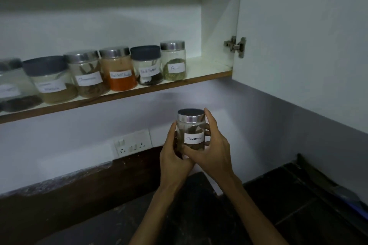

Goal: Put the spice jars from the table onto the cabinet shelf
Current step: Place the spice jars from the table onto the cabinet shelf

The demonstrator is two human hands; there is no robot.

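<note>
Item: cinnamon jar (191, 132), clear glass, steel lid, white handwritten label, brown sticks inside. Location: held in the air below the cabinet shelf (209, 78), under its bare right end. We hold it with our left hand (172, 155) and right hand (214, 150), fingers curled round its sides. Risk, as we judge it: the lid striking the shelf's front edge on lifting, or nudging the fennel jar (173, 61).
</note>
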